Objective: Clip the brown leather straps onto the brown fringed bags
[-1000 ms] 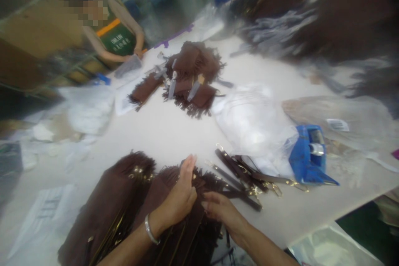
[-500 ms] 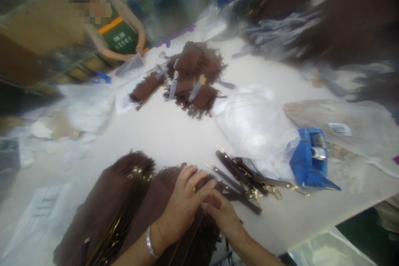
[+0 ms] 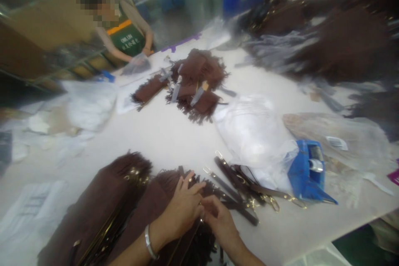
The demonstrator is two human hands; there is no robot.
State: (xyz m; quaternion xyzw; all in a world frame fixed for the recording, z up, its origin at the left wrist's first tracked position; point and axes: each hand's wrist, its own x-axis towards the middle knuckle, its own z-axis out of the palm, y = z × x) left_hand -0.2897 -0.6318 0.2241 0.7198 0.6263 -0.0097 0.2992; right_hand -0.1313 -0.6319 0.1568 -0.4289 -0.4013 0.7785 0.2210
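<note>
Two stacks of dark brown fringed bags with gold zips lie at the near edge. My left hand (image 3: 184, 204), a silver bangle on its wrist, rests over the fringed end of the right stack (image 3: 149, 205). Its outer fingers reach forward; the inner ones bend towards my right hand (image 3: 218, 218). Thumb and fingers of the right hand are pinched together beside the left fingertips. Whatever small part they hold is hidden. Left of them lies the other bag stack (image 3: 90, 199). Brown straps (image 3: 232, 178) with gold clasps lie just beyond the right hand.
A clear plastic bag of white material (image 3: 255, 129) and a blue holder (image 3: 304, 170) stand to the right. More fringed bags (image 3: 199, 70) are heaped mid-table. A co-worker in a green apron (image 3: 127, 43) handles a plastic bag at the far left. Plastic bags (image 3: 89, 104) lie left.
The view has shifted slightly, so the far things sit a little lower. My hands stay together over the right stack, with the left fingers slightly more spread.
</note>
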